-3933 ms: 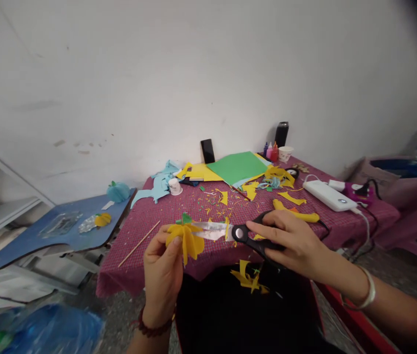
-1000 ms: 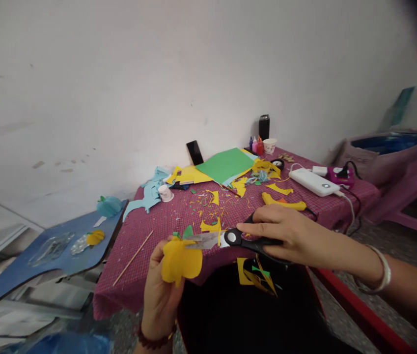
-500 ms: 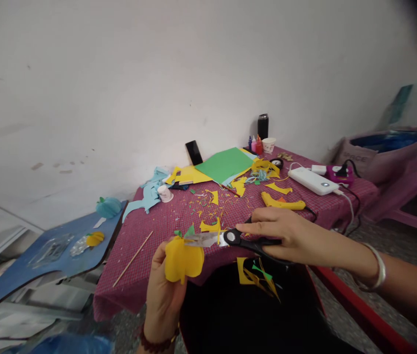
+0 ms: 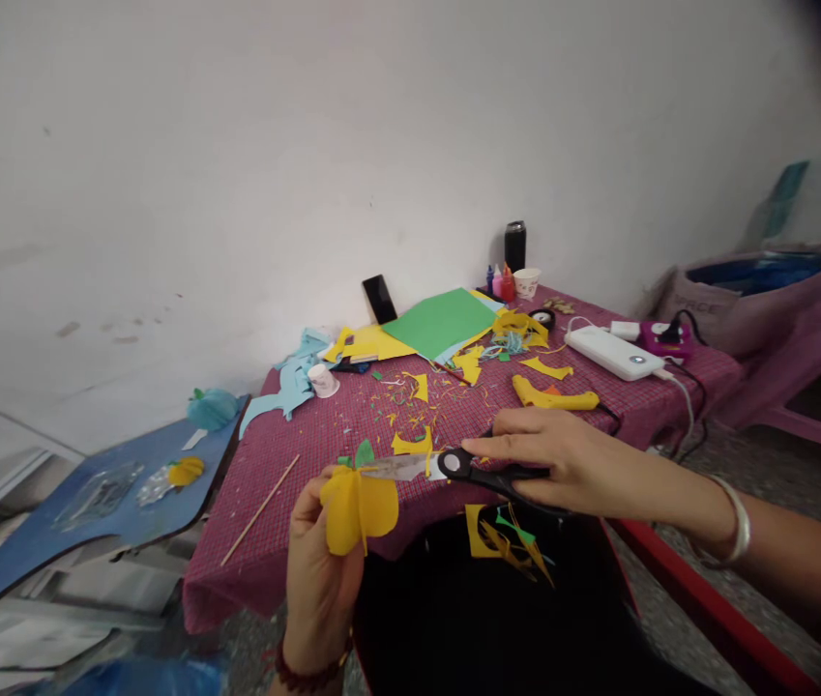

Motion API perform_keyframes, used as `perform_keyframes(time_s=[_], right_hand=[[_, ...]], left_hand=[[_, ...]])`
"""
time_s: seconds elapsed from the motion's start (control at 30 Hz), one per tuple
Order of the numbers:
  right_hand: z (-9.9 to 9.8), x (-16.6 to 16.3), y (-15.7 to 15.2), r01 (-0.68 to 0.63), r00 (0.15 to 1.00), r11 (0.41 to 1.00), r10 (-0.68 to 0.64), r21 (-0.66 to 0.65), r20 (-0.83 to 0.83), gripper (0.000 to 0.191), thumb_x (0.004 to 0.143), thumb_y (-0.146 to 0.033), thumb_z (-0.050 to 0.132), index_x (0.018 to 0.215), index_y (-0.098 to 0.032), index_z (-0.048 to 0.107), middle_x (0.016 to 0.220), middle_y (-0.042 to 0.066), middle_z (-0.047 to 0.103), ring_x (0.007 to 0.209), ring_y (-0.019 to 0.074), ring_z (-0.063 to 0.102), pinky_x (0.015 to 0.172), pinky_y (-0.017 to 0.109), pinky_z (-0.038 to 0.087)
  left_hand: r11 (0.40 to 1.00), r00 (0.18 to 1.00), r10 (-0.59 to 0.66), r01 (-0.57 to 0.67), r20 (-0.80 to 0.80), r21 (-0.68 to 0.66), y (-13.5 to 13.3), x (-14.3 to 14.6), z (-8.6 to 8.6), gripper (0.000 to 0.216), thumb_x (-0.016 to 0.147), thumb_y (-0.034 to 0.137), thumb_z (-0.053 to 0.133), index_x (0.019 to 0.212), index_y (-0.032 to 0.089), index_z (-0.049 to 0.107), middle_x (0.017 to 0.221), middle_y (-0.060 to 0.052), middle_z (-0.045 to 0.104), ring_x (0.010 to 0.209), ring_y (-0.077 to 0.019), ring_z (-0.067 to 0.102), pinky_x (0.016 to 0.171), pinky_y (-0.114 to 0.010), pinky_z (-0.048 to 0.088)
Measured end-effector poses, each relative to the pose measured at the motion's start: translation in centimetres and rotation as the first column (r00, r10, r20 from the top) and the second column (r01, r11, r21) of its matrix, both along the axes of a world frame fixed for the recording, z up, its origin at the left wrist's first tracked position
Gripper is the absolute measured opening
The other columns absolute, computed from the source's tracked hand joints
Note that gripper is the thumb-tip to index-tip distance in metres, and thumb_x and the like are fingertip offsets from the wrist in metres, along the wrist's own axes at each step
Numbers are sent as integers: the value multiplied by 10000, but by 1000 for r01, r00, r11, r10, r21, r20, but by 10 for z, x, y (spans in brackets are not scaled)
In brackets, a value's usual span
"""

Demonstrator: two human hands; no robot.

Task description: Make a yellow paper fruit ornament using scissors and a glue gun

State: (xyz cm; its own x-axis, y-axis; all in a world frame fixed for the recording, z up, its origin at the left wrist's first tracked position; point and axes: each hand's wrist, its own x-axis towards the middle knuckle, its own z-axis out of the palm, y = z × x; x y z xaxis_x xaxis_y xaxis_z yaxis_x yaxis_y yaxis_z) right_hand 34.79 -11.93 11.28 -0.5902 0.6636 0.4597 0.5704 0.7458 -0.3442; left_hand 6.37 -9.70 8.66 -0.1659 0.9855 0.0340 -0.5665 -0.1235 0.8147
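A yellow paper pumpkin with green leaves at its top is pinched in my left hand, just off the table's near edge. My right hand grips black-handled scissors from the right. Their blades point left and their tips meet the top of the pumpkin, beside the leaves. Whether the blades are parted there is hard to see. Yellow paper offcuts lie on the cloth just beyond the blades. More yellow and green strips rest on the dark lap below.
On the checked tablecloth are a wooden stick, a paper cup, green paper, a phone, a yellow glue gun and a white power bank. A blue board at left holds blue and yellow paper pumpkins.
The paper pumpkin has turned slightly in my left hand, so a folded edge now faces me. The scissors stay at its top, and the view has shifted a little.
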Motion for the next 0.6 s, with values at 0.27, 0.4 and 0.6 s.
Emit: perform_keyframes(time_s=[0.27, 0.4, 0.6], right_hand=[[-2, 0, 1, -9, 1000, 1000, 9, 17, -12, 544, 846, -85, 601, 1362, -253, 557, 910, 38, 577, 817, 168, 568, 722, 272, 446], [-2, 0, 1, 12, 1000, 998, -12, 58, 3, 502, 854, -97, 591, 1337, -235, 583, 864, 34, 563, 762, 157, 552, 671, 259, 426], [0, -2, -2, 41, 999, 998, -40, 45, -8, 501, 838, -85, 585, 1316, -235, 596, 875, 37, 568, 783, 165, 552, 685, 273, 428]], left_hand=[[1000, 1000, 2, -2, 13, -10, -2, 0, 1, 353, 415, 297, 948, 600, 180, 672, 790, 44, 666, 632, -88, 634, 564, -172, 562], [1000, 1000, -1, 1, 2, -11, -1, 0, 1, 352, 421, 292, 946, 580, 171, 656, 783, 42, 656, 634, -86, 625, 566, -173, 563], [1000, 1000, 3, -3, -28, -4, 0, -1, -1, 347, 414, 260, 943, 594, 171, 660, 798, 40, 639, 628, -84, 613, 564, -171, 555]])
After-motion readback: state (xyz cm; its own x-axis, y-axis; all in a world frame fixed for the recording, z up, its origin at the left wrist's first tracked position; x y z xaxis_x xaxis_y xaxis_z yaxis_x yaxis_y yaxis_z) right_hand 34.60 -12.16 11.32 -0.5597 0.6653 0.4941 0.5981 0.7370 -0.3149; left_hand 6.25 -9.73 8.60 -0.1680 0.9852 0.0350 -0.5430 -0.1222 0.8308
